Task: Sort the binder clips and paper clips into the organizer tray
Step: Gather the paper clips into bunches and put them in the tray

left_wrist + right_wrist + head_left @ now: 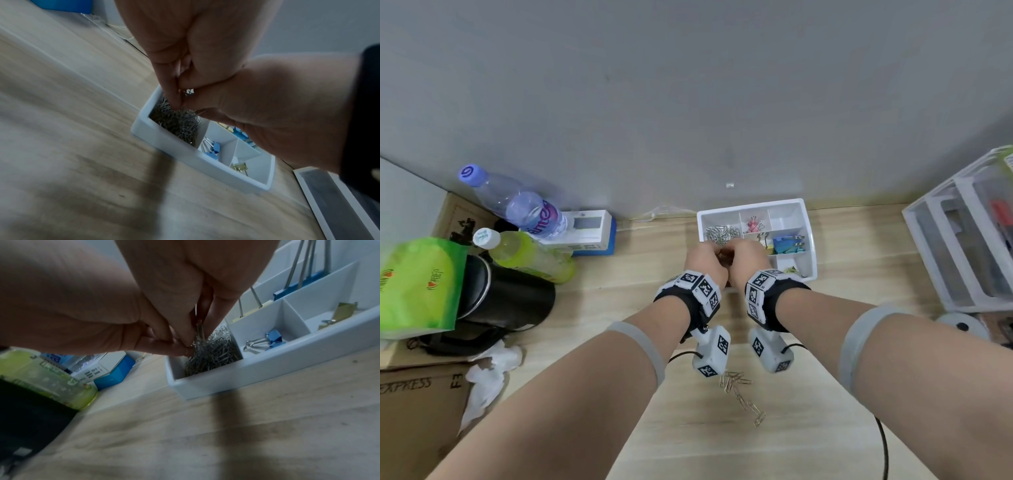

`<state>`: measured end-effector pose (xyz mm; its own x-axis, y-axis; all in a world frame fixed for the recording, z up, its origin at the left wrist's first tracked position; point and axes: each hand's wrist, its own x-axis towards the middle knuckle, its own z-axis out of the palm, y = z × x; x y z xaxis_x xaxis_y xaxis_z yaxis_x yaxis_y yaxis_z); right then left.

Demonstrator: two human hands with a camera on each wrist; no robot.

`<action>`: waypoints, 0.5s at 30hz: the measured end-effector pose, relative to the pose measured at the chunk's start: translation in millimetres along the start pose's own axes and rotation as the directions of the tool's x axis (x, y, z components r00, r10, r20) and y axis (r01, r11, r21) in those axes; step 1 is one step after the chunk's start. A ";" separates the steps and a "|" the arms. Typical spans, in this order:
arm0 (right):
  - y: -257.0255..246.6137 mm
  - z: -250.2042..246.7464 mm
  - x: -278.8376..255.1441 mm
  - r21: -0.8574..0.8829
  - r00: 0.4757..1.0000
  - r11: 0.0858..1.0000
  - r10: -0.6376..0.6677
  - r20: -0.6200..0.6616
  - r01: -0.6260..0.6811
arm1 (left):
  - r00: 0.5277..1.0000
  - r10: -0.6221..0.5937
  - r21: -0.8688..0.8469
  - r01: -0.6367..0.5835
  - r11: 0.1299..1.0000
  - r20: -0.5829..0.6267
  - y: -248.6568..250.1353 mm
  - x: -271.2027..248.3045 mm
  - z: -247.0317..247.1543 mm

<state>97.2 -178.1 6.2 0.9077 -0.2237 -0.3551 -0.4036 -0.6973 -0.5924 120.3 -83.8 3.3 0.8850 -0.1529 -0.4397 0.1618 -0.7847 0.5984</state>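
The white organizer tray (810, 236) stands by the wall. Its near-left compartment holds a pile of silver paper clips (720, 233), seen closer in the wrist views (176, 125) (218, 352). My left hand (705, 258) and right hand (750, 255) meet just above that pile. Both pinch a small bunch of paper clips (199, 328) between their fingertips. Other compartments hold blue binder clips (786, 245), a pink clip (754, 226) and gold clips (343, 312). A chain of loose paper clips (743, 394) lies on the table near me.
Two bottles (524, 205), a black kettle (506, 294), a green packet (417, 284) and a blue-and-white box (592, 236) crowd the left. A white drawer unit (969, 233) stands at the right. A crumpled tissue (489, 373) lies by a cardboard box (417, 404).
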 end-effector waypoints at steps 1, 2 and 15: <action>0.9 0.5 -0.2 -0.023 1.000 1.000 -0.011 0.007 0.012 | 1.000 0.005 0.023 -0.005 1.000 -0.006 0.0 0.2 0.7; 2.2 0.9 -0.7 -0.044 1.000 0.999 -0.025 0.013 0.026 | 1.000 0.013 0.053 -0.013 0.999 -0.009 -0.2 0.3 0.9; 26.3 5.1 -33.5 -0.166 0.971 0.965 -0.179 0.159 0.205 | 0.988 0.014 0.335 -0.065 0.940 0.154 -34.9 -36.6 -2.9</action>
<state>55.5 -185.4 -1.2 0.9351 0.0161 -0.3541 -0.1843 -0.8312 -0.5245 83.5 -49.1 0.5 0.8094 -0.2541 -0.5294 -0.0515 -0.9288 0.3671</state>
